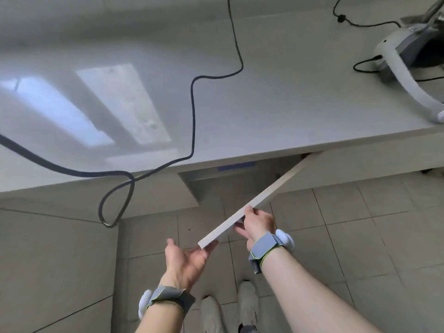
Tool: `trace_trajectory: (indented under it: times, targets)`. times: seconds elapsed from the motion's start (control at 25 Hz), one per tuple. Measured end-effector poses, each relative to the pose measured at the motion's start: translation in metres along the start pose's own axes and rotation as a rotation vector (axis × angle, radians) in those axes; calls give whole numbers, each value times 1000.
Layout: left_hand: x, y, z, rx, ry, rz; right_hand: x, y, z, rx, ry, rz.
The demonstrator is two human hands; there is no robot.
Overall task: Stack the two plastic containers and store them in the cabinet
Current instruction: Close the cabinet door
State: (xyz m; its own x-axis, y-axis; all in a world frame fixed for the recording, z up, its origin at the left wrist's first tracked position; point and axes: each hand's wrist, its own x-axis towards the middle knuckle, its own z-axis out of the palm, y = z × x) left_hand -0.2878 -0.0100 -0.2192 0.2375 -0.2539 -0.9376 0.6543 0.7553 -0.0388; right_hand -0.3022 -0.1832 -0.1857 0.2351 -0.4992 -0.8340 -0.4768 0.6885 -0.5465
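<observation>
A white cabinet door under the counter stands swung out toward me, seen edge-on. My right hand grips the door's top edge near its free end, fingers wrapped over it. My left hand is palm up with fingers spread, its fingertips touching the door's free corner from below. The dark cabinet opening lies behind the door, and its inside is in shadow. No plastic container is in view.
A grey countertop fills the upper frame, with a black cable snaking across it and looping over the front edge. A grey and white appliance sits at the far right. Tiled floor and my two shoes are below.
</observation>
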Motion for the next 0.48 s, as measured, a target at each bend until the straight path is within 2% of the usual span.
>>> trace_trajectory:
  times: [0.28, 0.48]
  targets:
    - [19, 43, 53, -126, -100, 190, 14, -24, 54, 109, -43, 25]
    - [29, 61, 86, -121, -170, 266, 26, -40, 71, 201, -177, 94]
